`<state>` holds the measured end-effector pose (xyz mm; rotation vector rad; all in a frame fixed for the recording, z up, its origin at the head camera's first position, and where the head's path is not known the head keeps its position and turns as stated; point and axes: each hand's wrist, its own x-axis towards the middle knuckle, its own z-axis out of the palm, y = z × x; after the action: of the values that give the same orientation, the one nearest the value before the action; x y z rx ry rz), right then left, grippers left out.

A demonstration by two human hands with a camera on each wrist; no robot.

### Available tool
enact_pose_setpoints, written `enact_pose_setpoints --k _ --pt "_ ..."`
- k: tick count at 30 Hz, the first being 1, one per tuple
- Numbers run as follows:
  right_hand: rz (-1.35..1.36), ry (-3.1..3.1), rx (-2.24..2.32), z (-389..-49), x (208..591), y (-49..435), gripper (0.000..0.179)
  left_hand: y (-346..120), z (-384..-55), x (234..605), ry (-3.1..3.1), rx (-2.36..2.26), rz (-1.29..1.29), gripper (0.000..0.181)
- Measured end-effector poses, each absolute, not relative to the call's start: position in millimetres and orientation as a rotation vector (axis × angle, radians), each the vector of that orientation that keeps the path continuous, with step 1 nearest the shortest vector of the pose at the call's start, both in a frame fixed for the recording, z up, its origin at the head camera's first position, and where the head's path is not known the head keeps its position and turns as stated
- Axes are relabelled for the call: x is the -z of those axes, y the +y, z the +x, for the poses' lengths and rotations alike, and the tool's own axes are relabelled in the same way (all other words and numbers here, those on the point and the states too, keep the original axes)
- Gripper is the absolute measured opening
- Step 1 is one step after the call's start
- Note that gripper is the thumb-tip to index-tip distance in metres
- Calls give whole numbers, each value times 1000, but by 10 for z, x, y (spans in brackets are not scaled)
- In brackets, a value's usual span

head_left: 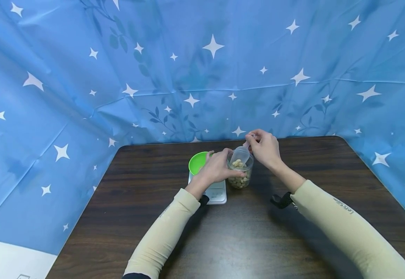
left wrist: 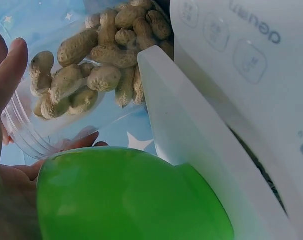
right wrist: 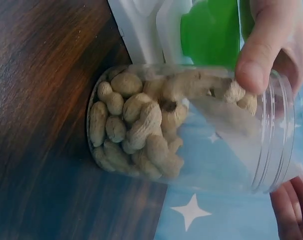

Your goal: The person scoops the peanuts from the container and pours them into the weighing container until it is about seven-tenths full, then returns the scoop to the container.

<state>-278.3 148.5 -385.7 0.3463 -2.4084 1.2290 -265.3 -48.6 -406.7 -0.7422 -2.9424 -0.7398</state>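
A clear plastic jar [head_left: 247,179] partly filled with unshelled peanuts [right wrist: 141,125] stands upright on the table. My left hand [head_left: 218,167] grips the jar near its rim, thumb on the near side. My right hand [head_left: 266,149] pinches the handle of a translucent scoop [head_left: 240,155], whose bowl is tilted down inside the jar mouth with peanuts at it. Left of the jar is a white kitchen scale [head_left: 218,197], also large in the left wrist view. On that scale sits a green bowl [head_left: 197,162], partly hidden behind my left hand.
The dark wooden table [head_left: 244,232] extends around these things. Just behind its far edge hangs a blue curtain [head_left: 188,69] with white stars. Black straps [head_left: 281,200] with cameras sit at both wrists.
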Motion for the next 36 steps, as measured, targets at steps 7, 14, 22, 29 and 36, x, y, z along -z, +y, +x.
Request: enact_pose_setpoints --k 7,14,22,29,36 --pt "223 -2407 -1341 -2763 3814 1470 30 -491 -2653 4074 -2928 762 -752 83" --pt "144 -2451 -1473 -2787 3791 1471 28 -497 -2665 4079 -2928 765 -746 84" --pt "142 -2434 -1496 -2790 3772 1492 29 -483 -2659 4067 -2947 753 -729 85" --pt "124 -2377 -1605 -2820 3755 1532 33 -485 -2663 4058 -2948 743 -715 87" --pt "85 -2388 -1709 -2823 3766 1550 34 -486 -2664 4056 -2960 750 -710 87"
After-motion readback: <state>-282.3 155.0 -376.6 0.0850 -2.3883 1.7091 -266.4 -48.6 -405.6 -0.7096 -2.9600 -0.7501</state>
